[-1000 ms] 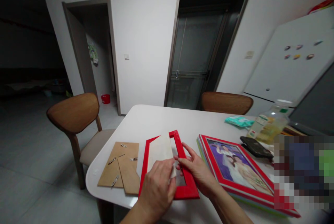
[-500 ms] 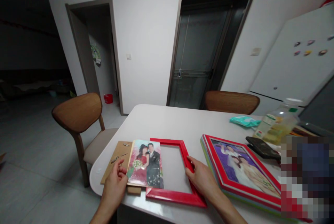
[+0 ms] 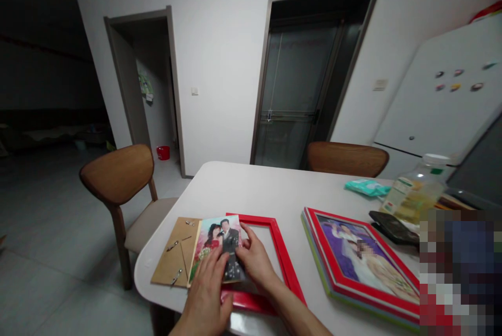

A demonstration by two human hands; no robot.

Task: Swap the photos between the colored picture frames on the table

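Across the table (image 3: 251,184), one brown board (image 3: 167,260) is showing three clips (image 3: 177,276), one photo (image 3: 215,238) is sitting under the outstretched left hand (image 3: 206,281), the right hand (image 3: 254,256) is gripping the photo's right edge, and one red frame (image 3: 285,260) is lying below.

On the right part of the surface (image 3: 251,184), a teal packet (image 3: 366,187) lies near a clear bottle (image 3: 419,187) with a white cap (image 3: 436,159). A dark flat object (image 3: 394,228) rests in front of them. One wooden chair (image 3: 120,171) stands at the left side, another chair (image 3: 348,159) behind the far edge. Small magnets (image 3: 455,87) dot a white refrigerator (image 3: 427,119). A red bucket (image 3: 163,153) sits inside the left door frame (image 3: 176,90)
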